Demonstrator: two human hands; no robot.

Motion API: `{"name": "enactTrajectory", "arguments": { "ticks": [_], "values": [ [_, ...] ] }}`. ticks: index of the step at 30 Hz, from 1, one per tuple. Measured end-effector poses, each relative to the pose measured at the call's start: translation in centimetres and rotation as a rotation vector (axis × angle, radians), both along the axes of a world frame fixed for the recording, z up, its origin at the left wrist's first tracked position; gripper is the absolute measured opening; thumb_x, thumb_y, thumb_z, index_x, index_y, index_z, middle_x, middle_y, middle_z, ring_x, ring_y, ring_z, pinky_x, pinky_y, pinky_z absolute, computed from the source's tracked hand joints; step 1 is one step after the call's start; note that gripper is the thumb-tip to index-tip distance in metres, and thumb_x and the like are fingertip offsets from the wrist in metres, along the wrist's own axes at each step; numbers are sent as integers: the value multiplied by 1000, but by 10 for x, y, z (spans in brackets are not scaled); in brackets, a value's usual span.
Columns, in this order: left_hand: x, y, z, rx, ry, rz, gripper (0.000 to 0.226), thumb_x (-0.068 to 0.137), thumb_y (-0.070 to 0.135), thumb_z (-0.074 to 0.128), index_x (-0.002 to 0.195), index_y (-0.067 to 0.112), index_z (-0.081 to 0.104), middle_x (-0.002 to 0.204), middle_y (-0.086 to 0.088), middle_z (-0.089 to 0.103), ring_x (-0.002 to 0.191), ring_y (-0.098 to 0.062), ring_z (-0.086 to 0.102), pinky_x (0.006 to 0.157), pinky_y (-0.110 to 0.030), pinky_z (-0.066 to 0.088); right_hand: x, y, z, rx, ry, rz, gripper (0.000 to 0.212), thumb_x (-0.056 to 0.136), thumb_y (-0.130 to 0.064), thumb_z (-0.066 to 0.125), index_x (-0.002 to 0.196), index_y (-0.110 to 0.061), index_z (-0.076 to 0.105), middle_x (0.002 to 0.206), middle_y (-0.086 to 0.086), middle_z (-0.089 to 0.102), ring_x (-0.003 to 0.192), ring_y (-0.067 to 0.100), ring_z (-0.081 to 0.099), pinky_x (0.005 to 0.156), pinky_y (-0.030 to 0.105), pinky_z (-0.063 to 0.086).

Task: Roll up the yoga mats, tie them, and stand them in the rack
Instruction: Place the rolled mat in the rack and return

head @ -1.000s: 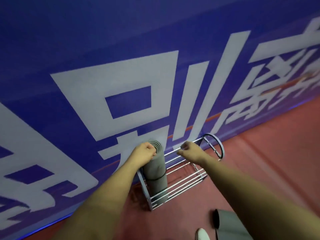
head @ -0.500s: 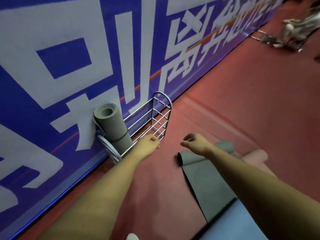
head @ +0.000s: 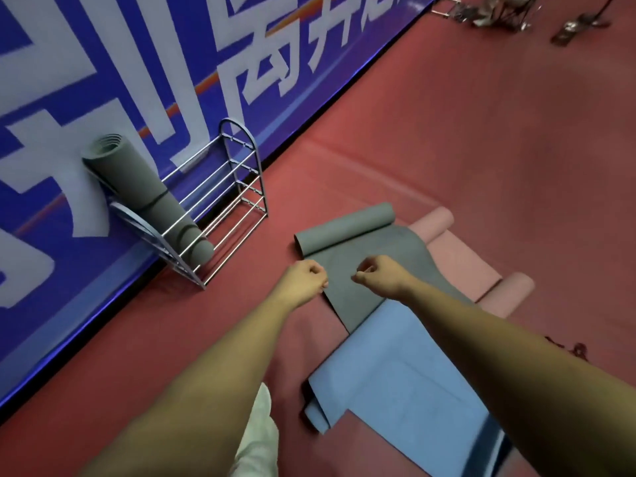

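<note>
- Since half a second ago both hands have left the rack and drawn back over the floor mats
- Left hand [head: 307,281] and right hand [head: 380,277] hover as loose fists, fingers curled shut on nothing, just above the half-unrolled grey mat [head: 371,270]
- It overlaps a blue mat [head: 395,380] nearer and a pink mat [head: 461,263] to the right
- Bare red floor [head: 447,132] beyond
- Tied grey roll [head: 148,197] leans in the wire rack [head: 237,187] by the wall, free slots rightward
</note>
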State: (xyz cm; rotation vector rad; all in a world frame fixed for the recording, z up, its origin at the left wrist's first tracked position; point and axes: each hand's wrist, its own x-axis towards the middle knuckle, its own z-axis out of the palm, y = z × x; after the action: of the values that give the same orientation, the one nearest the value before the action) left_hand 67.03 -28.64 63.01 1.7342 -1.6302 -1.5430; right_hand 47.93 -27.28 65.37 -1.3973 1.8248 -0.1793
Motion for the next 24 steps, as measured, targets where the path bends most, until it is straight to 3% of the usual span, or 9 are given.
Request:
{"name": "enactTrajectory", "arguments": {
  "ticks": [5, 11, 19, 24],
  "values": [
    [-44, 48, -7, 36, -19, -21, 15, 87, 15, 51, 78, 19, 62, 85, 1, 74, 71, -13, 66, 72, -28, 50, -45, 54, -8, 53, -9, -11, 28, 90, -33, 64, 106, -11, 65, 98, 6, 68, 92, 23, 64, 82, 37, 53],
    [-90, 53, -40, 55, -106, -96, 15, 86, 18, 50, 78, 21, 63, 82, 4, 73, 85, -20, 70, 78, -37, 55, -91, 79, -33, 79, -7, -45, 27, 91, -30, 61, 111, -12, 62, 97, 3, 68, 86, 18, 63, 70, 28, 48],
    [-184, 85, -41, 38, -156, -85, 16, 87, 16, 50, 77, 21, 62, 81, 6, 72, 83, -23, 70, 77, -36, 55, -201, 111, -51, 71, 13, 5, 34, 93, -32, 58, 121, -13, 60, 105, 2, 65, 92, 19, 62, 70, 26, 43],
    [-265, 138, -39, -14, -216, 11, 16, 83, 19, 49, 76, 19, 64, 81, 3, 74, 80, -22, 70, 77, -40, 58, -292, 142, -68, 32, 21, 105, 30, 92, -28, 58, 117, -11, 61, 88, -1, 61, 80, 18, 58, 56, 24, 37]
  ]
}}
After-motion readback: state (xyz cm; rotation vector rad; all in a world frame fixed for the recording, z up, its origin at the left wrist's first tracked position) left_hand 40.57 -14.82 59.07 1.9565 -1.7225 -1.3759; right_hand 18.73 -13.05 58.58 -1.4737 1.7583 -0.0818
